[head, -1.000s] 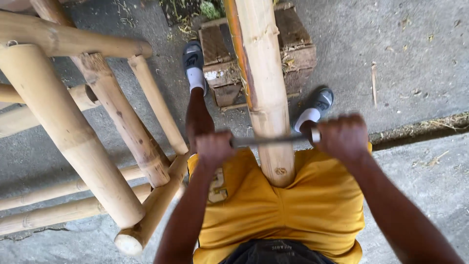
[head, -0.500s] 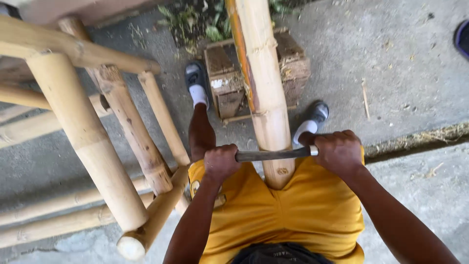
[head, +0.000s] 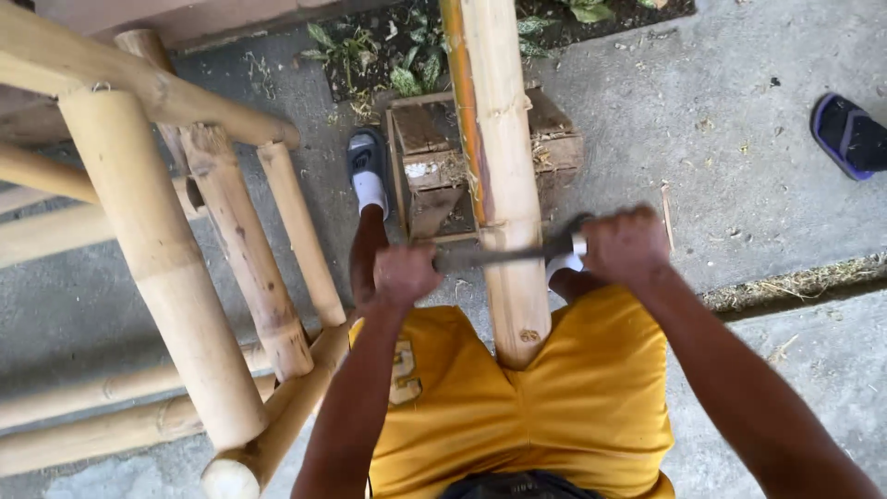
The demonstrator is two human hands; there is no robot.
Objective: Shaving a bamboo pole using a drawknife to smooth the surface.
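A thick bamboo pole (head: 504, 176) runs away from me between my knees, its near end resting on my yellow shorts. Across it lies a long dark blade (head: 494, 255), a two-handed knife. My left hand (head: 404, 274) is shut on its left end and my right hand (head: 626, 245) is shut on its right handle, which has a white band. The pole's far part rests on a worn wooden block (head: 420, 139) on the concrete.
A bamboo frame of thick poles (head: 162, 240) stands at my left, close to my left leg. My grey sandalled foot (head: 367, 166) sits by the block. A blue sandal (head: 848, 134) lies at the far right. Plants (head: 370, 55) grow beyond the block.
Both hands have pushed the blade away from me, further up the bamboo pole. The camera has tilted, so the frame and block sit lower in view.
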